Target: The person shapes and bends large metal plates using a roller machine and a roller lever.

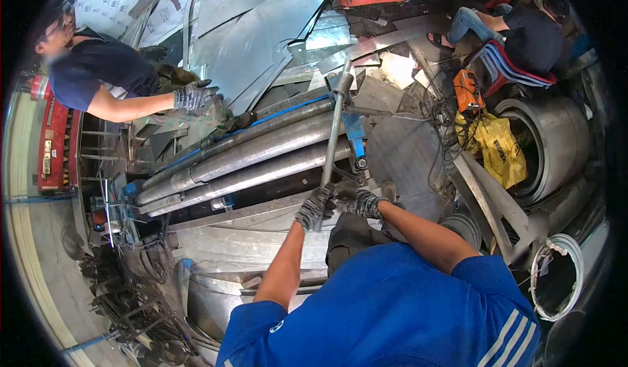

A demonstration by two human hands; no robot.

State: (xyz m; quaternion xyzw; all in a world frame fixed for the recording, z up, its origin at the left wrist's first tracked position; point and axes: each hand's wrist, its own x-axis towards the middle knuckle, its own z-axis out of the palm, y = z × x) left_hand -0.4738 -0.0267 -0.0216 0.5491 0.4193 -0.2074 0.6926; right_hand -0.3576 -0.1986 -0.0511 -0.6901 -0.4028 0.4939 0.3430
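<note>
A long metal pipe [334, 131] slants up from in front of my body, past the right end of the rollers, to a collar [341, 84] near its far end. My left hand [315, 206], in a grey and black striped knit glove, is wrapped round its lower part. Just right of it, my right hand [364, 204] in a matching glove has its fingers curled inward close to the left. I cannot tell what its fingers hold. Beyond my hands lie the long steel rollers [261, 148] of a rolling machine with a blue end frame [354, 131].
Across the rollers at left stands a person [98, 72] with gloved hands. Another person [530, 40] sits on stacked plastic stools at upper right. A yellow bag [498, 148], an orange machine [467, 91], cables and a thick steel ring [562, 135] lie right. Sheet metal [261, 40] is piled behind.
</note>
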